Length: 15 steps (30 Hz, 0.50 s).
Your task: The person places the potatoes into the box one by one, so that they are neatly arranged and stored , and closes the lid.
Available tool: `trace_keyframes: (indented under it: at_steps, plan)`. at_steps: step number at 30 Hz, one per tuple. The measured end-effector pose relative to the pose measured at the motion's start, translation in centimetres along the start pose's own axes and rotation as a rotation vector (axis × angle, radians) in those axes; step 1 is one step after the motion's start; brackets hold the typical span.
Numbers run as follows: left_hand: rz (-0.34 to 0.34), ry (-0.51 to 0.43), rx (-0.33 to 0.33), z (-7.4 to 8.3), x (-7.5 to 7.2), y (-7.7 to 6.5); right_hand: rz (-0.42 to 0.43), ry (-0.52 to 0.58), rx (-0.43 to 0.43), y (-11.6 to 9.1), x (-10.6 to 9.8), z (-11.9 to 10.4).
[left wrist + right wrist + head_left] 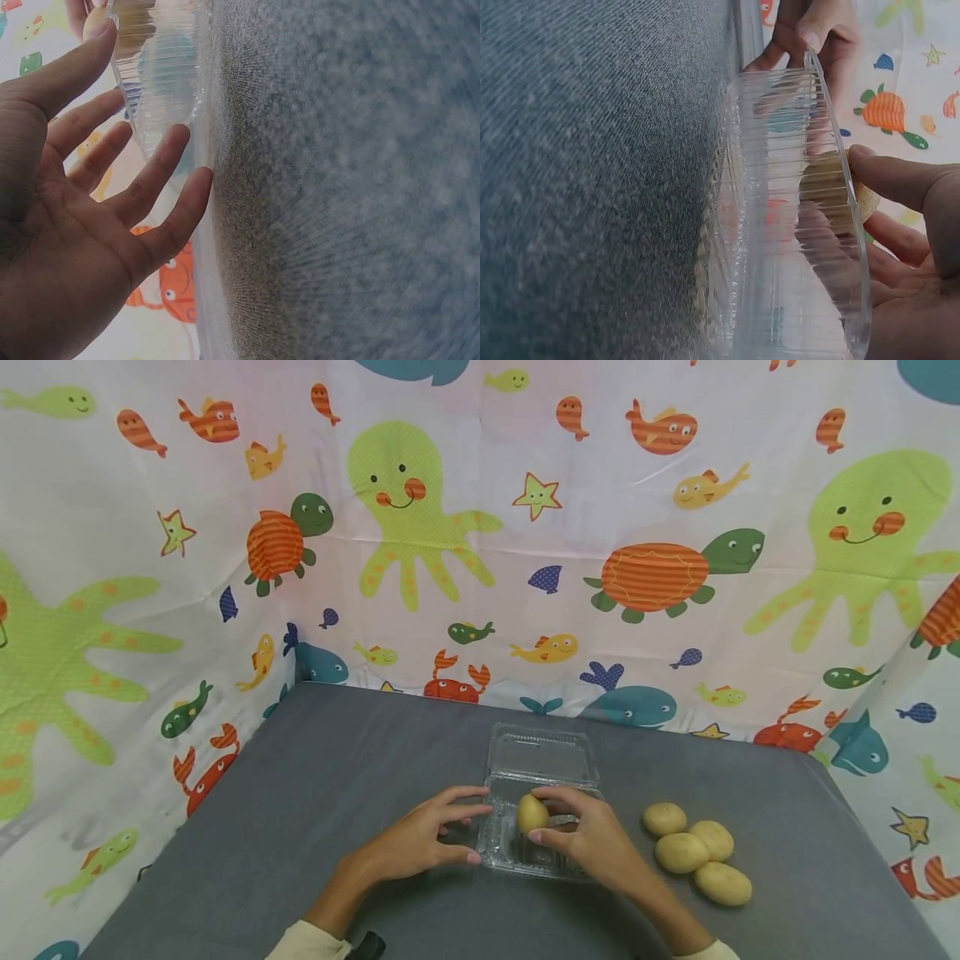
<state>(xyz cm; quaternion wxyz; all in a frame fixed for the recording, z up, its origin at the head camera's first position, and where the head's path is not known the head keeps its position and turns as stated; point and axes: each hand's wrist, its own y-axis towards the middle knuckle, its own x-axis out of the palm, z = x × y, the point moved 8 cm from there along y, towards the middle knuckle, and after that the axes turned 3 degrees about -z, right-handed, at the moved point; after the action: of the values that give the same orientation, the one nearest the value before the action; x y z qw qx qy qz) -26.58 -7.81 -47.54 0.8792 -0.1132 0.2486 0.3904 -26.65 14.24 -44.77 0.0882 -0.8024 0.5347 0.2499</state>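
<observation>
Watching remotely, I saw the right hand (592, 837) pinching a potato (532, 815) over the clear container (497, 845), lower centre of the frame; the left hand (427, 832), fingers spread, was at its left rim. A slipping pinch, I judged, could have dropped the potato, jolting the container.

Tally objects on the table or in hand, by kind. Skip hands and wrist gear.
Potatoes: 5 (4 loose on the table, 1 in the right hand)
Clear plastic box: 1
Total: 6
</observation>
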Motion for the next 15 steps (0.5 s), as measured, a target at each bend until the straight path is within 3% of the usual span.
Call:
trace_keyframes:
  at_steps: [15]
  plan:
    - [0.01,0.012,0.006,0.1,0.0,0.0,-0.018,-0.002,0.028,0.9,1.1,0.0]
